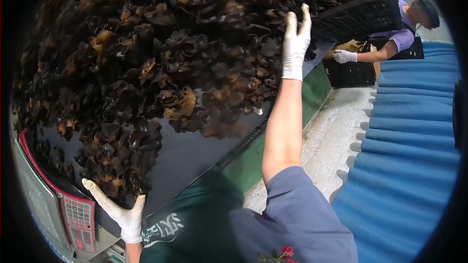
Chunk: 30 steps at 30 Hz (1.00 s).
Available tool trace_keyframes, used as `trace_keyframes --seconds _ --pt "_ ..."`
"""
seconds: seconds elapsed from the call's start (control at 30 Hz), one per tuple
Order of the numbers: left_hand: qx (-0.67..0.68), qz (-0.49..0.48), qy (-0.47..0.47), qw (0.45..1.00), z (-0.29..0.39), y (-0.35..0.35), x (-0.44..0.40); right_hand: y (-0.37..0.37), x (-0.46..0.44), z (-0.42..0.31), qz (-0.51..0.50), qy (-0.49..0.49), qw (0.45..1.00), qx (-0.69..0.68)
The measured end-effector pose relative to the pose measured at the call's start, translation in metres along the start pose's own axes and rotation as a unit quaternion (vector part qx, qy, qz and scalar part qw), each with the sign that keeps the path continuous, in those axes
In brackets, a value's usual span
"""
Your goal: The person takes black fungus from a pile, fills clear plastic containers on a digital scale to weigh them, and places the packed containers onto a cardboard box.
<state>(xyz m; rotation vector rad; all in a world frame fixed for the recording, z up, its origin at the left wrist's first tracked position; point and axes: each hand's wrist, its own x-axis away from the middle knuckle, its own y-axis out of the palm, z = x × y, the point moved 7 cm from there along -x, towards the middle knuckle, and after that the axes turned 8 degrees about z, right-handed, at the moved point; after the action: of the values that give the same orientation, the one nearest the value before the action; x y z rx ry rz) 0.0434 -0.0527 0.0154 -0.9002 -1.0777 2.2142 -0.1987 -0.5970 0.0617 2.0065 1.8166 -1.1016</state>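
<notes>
Dark brown wood ear mushrooms (146,29) are heaped over a black tabletop (180,151). A smaller clump of wood ear mushrooms (114,156) lies nearer to me. My left hand (119,214), in a white glove, is at the near edge of this clump, its thumb and fingers spread wide. On the far right side, my gloved right hand (296,44) reaches out by the edge of the heap with its fingers apart. Just beyond it is a black plastic crate (360,17). Nothing visible is gripped in either hand.
A red-framed digital scale (78,214) stands at the lower left. At the upper right, a co-worker's gloved hand (345,56) is by a black box (351,74) and some wood ear. Blue pleated cloth (409,141) hangs on the right beside the pale floor (324,131).
</notes>
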Motion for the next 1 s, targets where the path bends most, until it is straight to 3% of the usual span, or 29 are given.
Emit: trace_keyframes --seconds 0.07,0.17,0.23,0.43,0.63,0.7,0.87,0.9,1.0 --pt "0.0 0.001 -0.001 1.0 -0.003 -0.001 0.0 0.002 0.004 -0.015 0.001 -0.052 0.998 0.04" --pt "-0.004 0.003 -0.005 1.0 -0.001 -0.002 -0.003 0.015 0.009 -0.033 0.013 0.026 0.995 -0.095" --pt "-0.004 0.005 -0.001 1.0 0.001 0.0 -0.003 0.019 0.016 -0.062 0.037 -0.056 0.995 -0.076" --pt "-0.006 0.006 -0.001 1.0 0.001 0.0 -0.004 0.051 0.038 -0.084 0.006 -0.005 0.966 -0.259" --pt "0.003 0.009 0.005 1.0 0.0 0.001 -0.003 0.059 0.051 -0.143 -0.004 -0.134 0.944 -0.301" --pt "0.006 0.01 0.001 1.0 0.002 0.002 -0.003 0.078 0.062 -0.165 -0.029 -0.136 0.927 -0.349" --pt "0.031 0.008 -0.031 0.999 0.003 -0.001 -0.004 0.115 0.101 -0.244 0.089 -0.228 0.948 -0.203" --pt "0.034 0.009 -0.033 0.999 0.003 0.0 -0.003 0.12 0.101 -0.26 0.008 -0.23 0.947 -0.225" --pt "0.047 0.012 -0.037 0.998 0.006 0.001 -0.004 0.148 0.136 -0.311 -0.058 -0.309 0.925 -0.212"
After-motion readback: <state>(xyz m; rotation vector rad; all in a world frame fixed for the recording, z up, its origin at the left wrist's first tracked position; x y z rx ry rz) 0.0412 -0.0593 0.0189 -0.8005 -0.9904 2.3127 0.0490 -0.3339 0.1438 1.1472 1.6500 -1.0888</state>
